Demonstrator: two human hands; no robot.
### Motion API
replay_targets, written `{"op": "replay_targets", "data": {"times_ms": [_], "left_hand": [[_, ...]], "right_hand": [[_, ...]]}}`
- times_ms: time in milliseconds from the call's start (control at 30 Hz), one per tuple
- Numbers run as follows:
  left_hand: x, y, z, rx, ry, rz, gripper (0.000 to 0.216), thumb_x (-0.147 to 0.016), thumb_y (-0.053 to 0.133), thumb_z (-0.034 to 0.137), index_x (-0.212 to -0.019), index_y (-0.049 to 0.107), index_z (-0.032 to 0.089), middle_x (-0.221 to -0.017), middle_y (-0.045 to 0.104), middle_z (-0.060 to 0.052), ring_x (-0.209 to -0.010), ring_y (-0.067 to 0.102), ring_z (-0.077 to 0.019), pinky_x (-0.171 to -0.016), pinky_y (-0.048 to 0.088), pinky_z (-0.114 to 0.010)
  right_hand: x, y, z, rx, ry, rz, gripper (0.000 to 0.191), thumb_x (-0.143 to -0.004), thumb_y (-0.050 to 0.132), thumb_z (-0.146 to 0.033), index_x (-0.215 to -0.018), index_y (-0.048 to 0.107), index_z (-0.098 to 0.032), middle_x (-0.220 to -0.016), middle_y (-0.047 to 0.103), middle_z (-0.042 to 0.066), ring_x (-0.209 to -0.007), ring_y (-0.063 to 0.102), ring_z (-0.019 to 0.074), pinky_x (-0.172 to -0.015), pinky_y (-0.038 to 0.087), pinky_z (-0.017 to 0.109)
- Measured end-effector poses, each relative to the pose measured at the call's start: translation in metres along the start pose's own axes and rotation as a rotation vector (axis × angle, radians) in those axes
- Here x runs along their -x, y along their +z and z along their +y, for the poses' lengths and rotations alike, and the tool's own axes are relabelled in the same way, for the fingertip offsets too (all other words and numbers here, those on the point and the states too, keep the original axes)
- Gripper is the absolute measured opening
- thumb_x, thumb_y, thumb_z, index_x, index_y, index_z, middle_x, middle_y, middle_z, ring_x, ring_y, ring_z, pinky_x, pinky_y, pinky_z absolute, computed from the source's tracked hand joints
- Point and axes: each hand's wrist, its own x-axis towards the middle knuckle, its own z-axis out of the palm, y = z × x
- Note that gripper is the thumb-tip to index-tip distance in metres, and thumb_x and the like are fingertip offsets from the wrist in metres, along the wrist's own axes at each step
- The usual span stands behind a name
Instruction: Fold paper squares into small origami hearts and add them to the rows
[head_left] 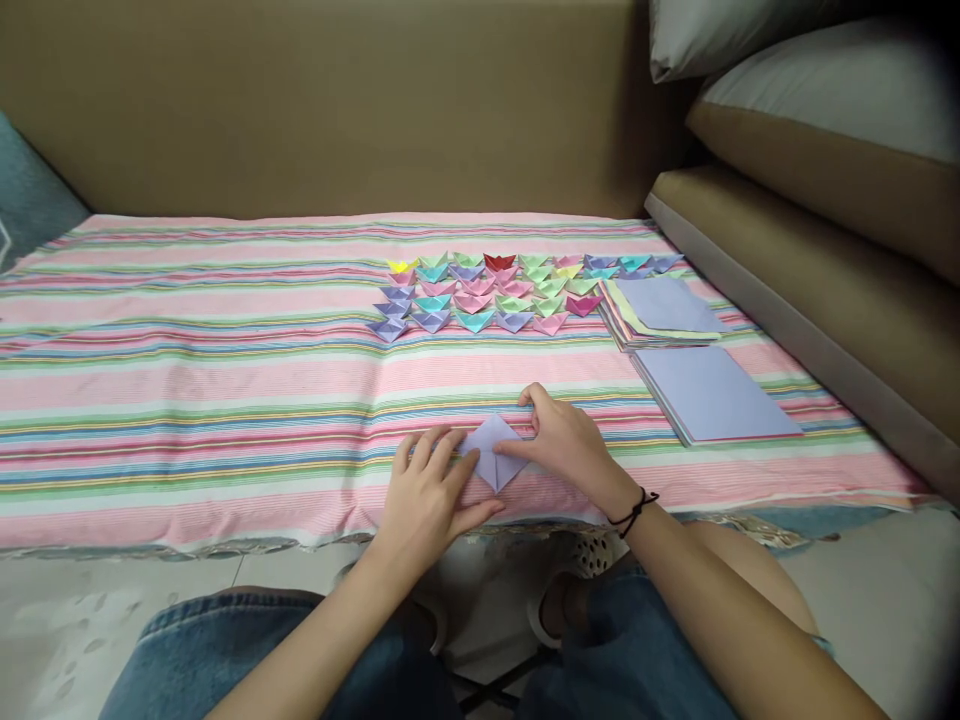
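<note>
**Item in hand.** Partly folded lilac sheet [491,452], diamond-shaped, lying flat at the near edge of the striped cloth [187,400], between both hands.

**Left hand** [431,490]. Grip wide: palm down, fingers spread, tips pressing the sheet's left corner.

**Right hand** [566,445]. Grip narrow: thumb and forefinger closed on the sheet's right flap, thumb lying across the fold. Black cord [637,508] at the wrist.

**Finished stock.** Small folded paper pieces [510,290] in four rough rows, well beyond the hands; lilac, teal, pink, green, yellow, one red. Several dozen by the look of it.

**Unused stock.** Mixed-colour stack of sheets [664,310] just right of the rows; lilac stack [712,395] nearer, touching or overlapping it. Both are still thick, so by my judgement a good share of the folding is done and much remains; the present piece is early in its folds.

**Surface.** Cloth striped pink, green and blue, spread over a low couch seat.

**Surroundings.** Brown couch back [337,100]; grey and brown cushions [825,100] at right; pale tiled floor [862,600]; the person's denim-clad knees [225,640] in the foreground.
</note>
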Motion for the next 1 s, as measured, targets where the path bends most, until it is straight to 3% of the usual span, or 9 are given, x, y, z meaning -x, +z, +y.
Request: {"op": "replay_targets", "data": {"times_ms": [167, 433, 667, 833, 900, 1000], "left_hand": [[0.002, 0.002, 0.001, -0.027, -0.018, 0.007, 0.042, -0.080, 0.053, 0.052, -0.105, 0.064, 0.020, -0.118, 0.060, -0.012, -0.109, 0.050, -0.0304, -0.093, 0.033, -0.048], [0.004, -0.003, -0.004, -0.065, -0.052, 0.015, 0.029, -0.082, 0.055, 0.041, -0.102, 0.065, 0.022, -0.112, 0.064, -0.009, -0.104, 0.053, -0.0288, -0.088, 0.035, -0.047], [0.005, -0.007, -0.009, -0.004, -0.067, 0.002, 0.026, -0.086, 0.052, 0.037, -0.102, 0.066, 0.022, -0.111, 0.066, -0.004, -0.104, 0.053, -0.0264, -0.088, 0.035, -0.044], [0.000, -0.010, -0.011, 0.092, -0.150, -0.023, 0.020, -0.086, 0.053, 0.034, -0.090, 0.068, 0.023, -0.107, 0.068, -0.003, -0.098, 0.053, -0.0238, -0.083, 0.037, -0.041], [-0.005, -0.010, -0.010, 0.126, -0.199, -0.037, 0.016, -0.085, 0.054, 0.033, -0.084, 0.067, 0.022, -0.101, 0.068, -0.003, -0.095, 0.053, -0.0229, -0.080, 0.038, -0.040], [-0.014, -0.005, -0.010, 0.164, -0.267, -0.033, 0.014, -0.081, 0.059, 0.032, -0.078, 0.062, 0.019, -0.091, 0.067, -0.004, -0.088, 0.054, -0.0221, -0.076, 0.039, -0.037]], "right_hand": [[-0.001, 0.001, -0.001, 0.020, 0.008, -0.013, 0.053, -0.058, 0.071, -0.052, -0.094, 0.044, -0.023, -0.065, 0.054, -0.002, -0.062, 0.052, 0.0193, -0.049, 0.021, 0.024], [-0.006, -0.003, 0.032, -0.426, -0.120, -0.188, 0.041, -0.060, 0.070, -0.025, -0.091, 0.043, -0.022, -0.062, 0.050, -0.008, -0.054, 0.049, 0.0118, -0.049, 0.032, 0.022], [-0.006, -0.001, 0.042, -0.488, -0.146, -0.204, 0.030, -0.059, 0.068, -0.016, -0.084, 0.052, -0.020, -0.069, 0.054, -0.005, -0.051, 0.046, 0.0088, -0.047, 0.032, 0.020], [0.001, -0.008, 0.040, -0.567, -0.193, -0.263, 0.020, -0.077, 0.054, -0.024, -0.092, 0.064, -0.017, -0.080, 0.061, 0.002, -0.059, 0.049, 0.0113, -0.053, 0.037, 0.023], [0.006, -0.008, 0.034, -0.590, -0.186, -0.220, 0.025, -0.082, 0.050, -0.031, -0.096, 0.066, -0.018, -0.084, 0.064, 0.004, -0.066, 0.052, 0.0140, -0.058, 0.040, 0.025], [0.013, -0.004, 0.022, -0.535, -0.146, -0.068, 0.025, -0.078, 0.059, -0.035, -0.095, 0.067, -0.018, -0.084, 0.064, 0.004, -0.071, 0.054, 0.0163, -0.063, 0.042, 0.028]]}}
